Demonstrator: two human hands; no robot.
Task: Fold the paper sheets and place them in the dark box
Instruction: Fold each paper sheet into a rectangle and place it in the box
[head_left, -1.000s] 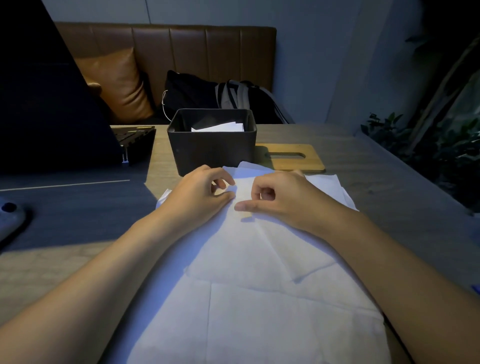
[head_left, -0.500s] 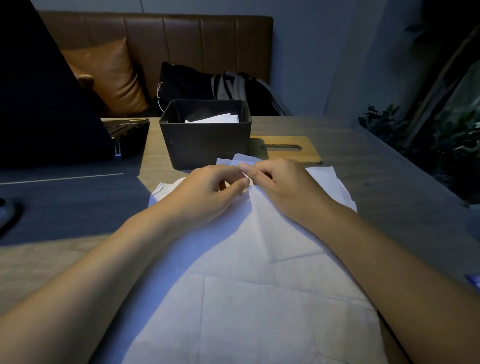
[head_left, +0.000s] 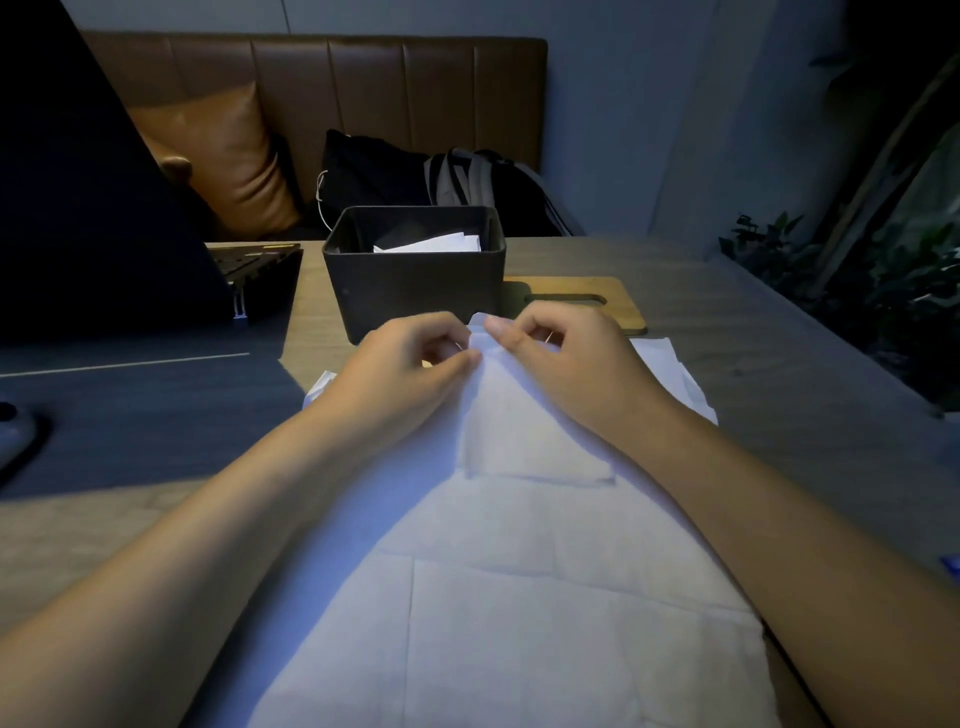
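A stack of white paper sheets (head_left: 519, 597) lies on the wooden table in front of me. The top sheet (head_left: 519, 431) is partly folded, its folded edge lying across the stack. My left hand (head_left: 405, 374) and my right hand (head_left: 566, 364) pinch the far corner of this sheet together, fingertips almost touching, just in front of the dark box (head_left: 415, 291). Folded white paper (head_left: 436, 243) lies inside the box.
A wooden lid with a slot (head_left: 582, 301) lies right of the box. A dark laptop (head_left: 104, 223) stands at the left, on a dark mat (head_left: 130, 395). Behind the table are a brown sofa (head_left: 311, 93), a cushion and bags. Plants (head_left: 857, 270) stand at the right.
Both hands moved away from me toward the box, carrying the sheet's corner. The folded part now lies shorter and its crease sits farther from me.
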